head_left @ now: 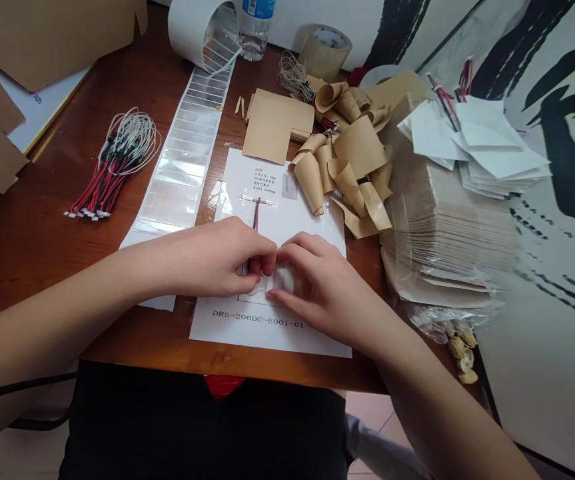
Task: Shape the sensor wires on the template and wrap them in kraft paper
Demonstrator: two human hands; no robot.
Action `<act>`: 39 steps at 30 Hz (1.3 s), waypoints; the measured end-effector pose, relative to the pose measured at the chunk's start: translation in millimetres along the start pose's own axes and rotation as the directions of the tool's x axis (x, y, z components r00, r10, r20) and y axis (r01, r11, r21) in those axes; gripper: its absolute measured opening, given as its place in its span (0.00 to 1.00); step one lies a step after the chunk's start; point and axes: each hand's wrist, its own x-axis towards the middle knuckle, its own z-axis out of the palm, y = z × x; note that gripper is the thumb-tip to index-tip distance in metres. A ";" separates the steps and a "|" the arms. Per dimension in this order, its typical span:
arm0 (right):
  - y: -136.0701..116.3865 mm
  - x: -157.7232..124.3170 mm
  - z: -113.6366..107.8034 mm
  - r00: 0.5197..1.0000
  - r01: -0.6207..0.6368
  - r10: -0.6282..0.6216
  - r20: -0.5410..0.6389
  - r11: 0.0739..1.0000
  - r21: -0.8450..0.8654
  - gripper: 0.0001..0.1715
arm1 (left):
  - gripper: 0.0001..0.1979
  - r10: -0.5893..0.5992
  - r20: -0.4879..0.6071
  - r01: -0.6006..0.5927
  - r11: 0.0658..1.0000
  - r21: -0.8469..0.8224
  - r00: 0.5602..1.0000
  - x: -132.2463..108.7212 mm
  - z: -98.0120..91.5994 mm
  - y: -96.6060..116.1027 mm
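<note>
Close to the front edge of the desk, the left hand and right hand meet over a printed sheet, covering part of its drawing; the line "DRS-206DC-E001-01" shows below them. A dark red wire lead runs down the sheet from a clear strip and disappears behind the left hand. That hand's grip is curled in, the right's arched with thumb apart from fingers; whether either pinches anything I cannot tell, and the pale piece beneath the fingertips is hard to make out. At the desk's back edge, a water bottle is cut off above; the cardboard box at the left runs out of view.
</note>
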 end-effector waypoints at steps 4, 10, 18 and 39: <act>-0.1 0.2 1.8 1.000 -0.011 0.011 -0.008 1.000 -0.013 0.11 | 0.05 0.018 -0.019 -0.018 1.000 0.004 1.000 1.7 0.9 0.0; 1.3 0.0 -2.0 1.000 -0.018 0.018 -0.001 0.997 0.076 0.05 | 0.05 0.089 -0.060 -0.085 0.994 0.064 0.994 5.6 5.0 -1.7; 2.3 1.1 0.4 0.998 -0.051 0.055 -0.044 0.996 0.073 0.09 | 0.05 0.024 -0.072 -0.021 0.999 0.039 0.997 5.2 6.9 2.4; 1.8 3.1 1.4 0.997 -0.067 0.070 -0.043 0.996 0.051 0.08 | 0.05 0.029 -0.055 -0.032 0.998 -0.057 0.998 3.2 4.3 3.4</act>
